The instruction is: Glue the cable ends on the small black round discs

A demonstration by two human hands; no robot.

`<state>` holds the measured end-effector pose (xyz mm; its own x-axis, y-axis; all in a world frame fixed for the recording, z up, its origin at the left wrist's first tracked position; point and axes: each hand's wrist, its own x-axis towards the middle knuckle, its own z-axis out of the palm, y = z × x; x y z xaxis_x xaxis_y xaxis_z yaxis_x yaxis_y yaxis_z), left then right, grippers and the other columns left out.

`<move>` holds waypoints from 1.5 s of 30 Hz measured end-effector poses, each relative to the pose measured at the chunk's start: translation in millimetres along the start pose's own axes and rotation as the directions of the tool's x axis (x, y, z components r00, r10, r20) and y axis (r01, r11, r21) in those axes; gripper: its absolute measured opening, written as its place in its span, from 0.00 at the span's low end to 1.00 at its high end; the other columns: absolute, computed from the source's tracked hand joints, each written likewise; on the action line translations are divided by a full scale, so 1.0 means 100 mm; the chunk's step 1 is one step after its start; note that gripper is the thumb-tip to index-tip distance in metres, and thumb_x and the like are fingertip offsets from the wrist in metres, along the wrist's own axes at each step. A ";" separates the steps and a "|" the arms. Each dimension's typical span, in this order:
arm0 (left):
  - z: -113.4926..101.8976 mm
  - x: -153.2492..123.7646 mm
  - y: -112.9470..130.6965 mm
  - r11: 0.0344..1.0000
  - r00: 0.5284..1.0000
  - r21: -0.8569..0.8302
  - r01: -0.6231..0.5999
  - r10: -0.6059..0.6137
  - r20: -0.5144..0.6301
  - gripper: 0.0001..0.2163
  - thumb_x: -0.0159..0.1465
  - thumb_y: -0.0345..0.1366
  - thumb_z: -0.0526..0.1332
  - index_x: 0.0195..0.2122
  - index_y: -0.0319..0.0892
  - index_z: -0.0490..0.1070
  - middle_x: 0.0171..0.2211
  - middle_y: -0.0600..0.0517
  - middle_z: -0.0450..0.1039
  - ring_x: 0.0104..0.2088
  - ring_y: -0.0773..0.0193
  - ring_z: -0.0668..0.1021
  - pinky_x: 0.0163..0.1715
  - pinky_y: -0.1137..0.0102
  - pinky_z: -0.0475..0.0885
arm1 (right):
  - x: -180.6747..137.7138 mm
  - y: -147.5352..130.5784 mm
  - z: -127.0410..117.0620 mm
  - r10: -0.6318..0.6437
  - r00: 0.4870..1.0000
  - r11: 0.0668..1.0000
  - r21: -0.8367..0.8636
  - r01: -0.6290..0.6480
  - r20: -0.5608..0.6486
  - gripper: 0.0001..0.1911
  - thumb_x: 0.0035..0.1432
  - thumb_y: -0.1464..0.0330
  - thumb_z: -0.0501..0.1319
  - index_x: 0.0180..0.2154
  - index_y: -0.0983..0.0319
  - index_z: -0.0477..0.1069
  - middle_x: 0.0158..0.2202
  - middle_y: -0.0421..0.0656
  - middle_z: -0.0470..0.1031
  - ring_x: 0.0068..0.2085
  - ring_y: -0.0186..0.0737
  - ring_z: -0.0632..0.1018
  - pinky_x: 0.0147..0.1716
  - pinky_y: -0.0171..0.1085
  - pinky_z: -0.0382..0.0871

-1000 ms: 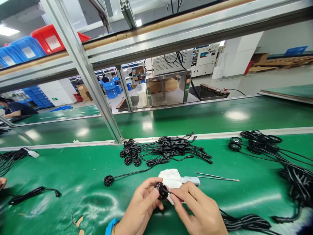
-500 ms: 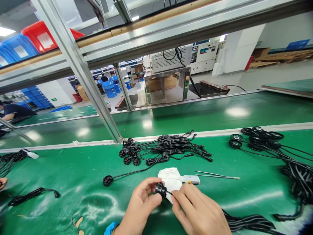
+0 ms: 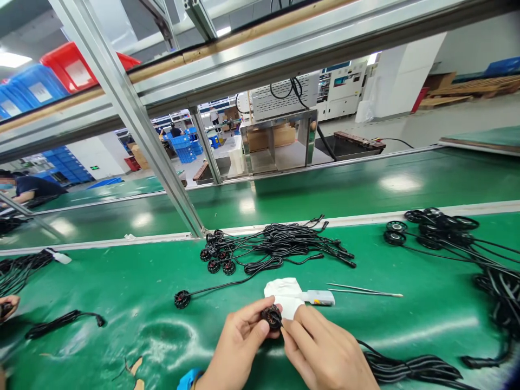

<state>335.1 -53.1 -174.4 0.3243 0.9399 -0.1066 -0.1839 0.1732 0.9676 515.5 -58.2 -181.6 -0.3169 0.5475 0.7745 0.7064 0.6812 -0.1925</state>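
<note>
My left hand [image 3: 238,346] pinches a small round black disc part [image 3: 271,316] between thumb and fingers, low in the middle of the head view. My right hand [image 3: 325,355] is closed beside it, its fingertips pressed on the disc's lower right edge where a thin black wire comes out. Just behind the hands lie a folded white cloth [image 3: 282,292], a small white tool [image 3: 319,297] and metal tweezers [image 3: 365,292]. A single wired disc [image 3: 182,299] rests on the green mat to the left.
A pile of black cabled discs [image 3: 276,249] lies behind the cloth, with another heap [image 3: 447,233] at the right and cable bundles [image 3: 410,368] at lower right. A slanted aluminium post [image 3: 162,162] stands at the mat's back edge. Another person's hand [image 3: 8,306] shows at the far left.
The disc has been turned in my fingers, and my right fingertips have shifted from its wire to its lower edge. The view has drifted slightly.
</note>
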 end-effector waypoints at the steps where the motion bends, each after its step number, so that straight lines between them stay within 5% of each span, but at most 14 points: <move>1: 0.00 -0.01 0.01 1.000 1.000 0.021 -0.011 0.011 -0.016 0.19 0.63 0.45 0.67 0.55 0.46 0.77 0.51 0.43 0.81 0.49 0.52 0.80 0.50 0.60 0.76 | 0.00 0.00 0.01 0.000 1.000 1.000 0.004 0.000 0.008 0.13 0.66 0.77 0.53 0.30 0.61 0.69 0.27 0.41 0.64 0.28 0.37 0.66 0.28 0.38 0.53; 8: 0.05 -0.02 0.07 0.991 0.989 0.123 0.049 -0.031 -0.143 0.21 0.58 0.48 0.70 0.49 0.41 0.81 0.43 0.42 0.84 0.41 0.53 0.82 0.44 0.62 0.78 | -0.03 -0.02 0.04 -0.066 0.997 0.998 0.005 0.066 0.045 0.13 0.66 0.78 0.52 0.29 0.62 0.69 0.26 0.40 0.64 0.27 0.36 0.67 0.28 0.37 0.54; 14: 0.06 0.00 0.06 0.990 0.972 -0.023 0.138 -0.140 -0.187 0.27 0.50 0.49 0.76 0.46 0.37 0.81 0.39 0.41 0.84 0.36 0.56 0.83 0.43 0.61 0.78 | -0.04 -0.03 0.04 -0.103 0.991 0.995 -0.005 0.103 0.083 0.14 0.66 0.78 0.52 0.30 0.62 0.69 0.26 0.40 0.64 0.26 0.36 0.67 0.27 0.37 0.55; 20: 0.01 0.02 0.00 0.972 0.970 -0.181 0.148 -0.179 -0.165 0.24 0.46 0.40 0.79 0.44 0.36 0.81 0.39 0.41 0.84 0.38 0.57 0.83 0.41 0.65 0.78 | -0.07 -0.03 0.08 -0.089 0.993 0.996 -0.011 0.090 0.074 0.13 0.67 0.77 0.52 0.31 0.62 0.70 0.26 0.40 0.64 0.26 0.36 0.67 0.27 0.37 0.54; 25: 0.06 0.00 0.05 0.988 0.972 -0.090 0.125 -0.140 -0.188 0.20 0.51 0.35 0.76 0.45 0.38 0.80 0.42 0.41 0.84 0.42 0.54 0.83 0.46 0.64 0.76 | -0.08 -0.04 0.11 -0.073 0.994 0.997 -0.021 0.075 0.083 0.13 0.67 0.76 0.52 0.30 0.61 0.69 0.26 0.40 0.63 0.27 0.37 0.67 0.28 0.38 0.54; 31: 0.11 -0.06 -0.01 0.990 0.993 0.139 0.023 -0.006 -0.120 0.22 0.63 0.39 0.66 0.59 0.41 0.73 0.54 0.40 0.78 0.54 0.49 0.79 0.57 0.58 0.73 | -0.08 -0.05 0.12 -0.020 0.997 0.999 -0.047 0.023 0.071 0.14 0.68 0.75 0.51 0.30 0.61 0.68 0.26 0.40 0.64 0.27 0.38 0.67 0.28 0.38 0.53; 35: 0.05 -0.10 -0.09 0.946 0.984 0.321 -0.045 0.097 -0.149 0.18 0.66 0.40 0.63 0.57 0.45 0.76 0.60 0.43 0.73 0.60 0.46 0.74 0.61 0.57 0.70 | -0.08 -0.07 0.14 0.008 0.996 0.999 -0.039 -0.004 0.088 0.14 0.69 0.75 0.49 0.32 0.61 0.68 0.27 0.40 0.65 0.27 0.37 0.68 0.28 0.37 0.56; 45: 0.07 -0.05 0.09 0.996 0.993 0.092 0.006 0.005 -0.115 0.21 0.61 0.40 0.68 0.55 0.42 0.77 0.52 0.43 0.80 0.53 0.47 0.79 0.58 0.54 0.71 | -0.10 -0.07 0.08 0.022 0.999 0.999 -0.045 -0.020 0.043 0.08 0.68 0.73 0.55 0.37 0.62 0.72 0.28 0.41 0.68 0.28 0.36 0.71 0.32 0.36 0.60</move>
<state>338.0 -58.0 -163.2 0.2141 0.9684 -0.1276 -0.0956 0.1508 0.9839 508.6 -64.1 -192.8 -0.3283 0.5827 0.7434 0.7403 0.6476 -0.1807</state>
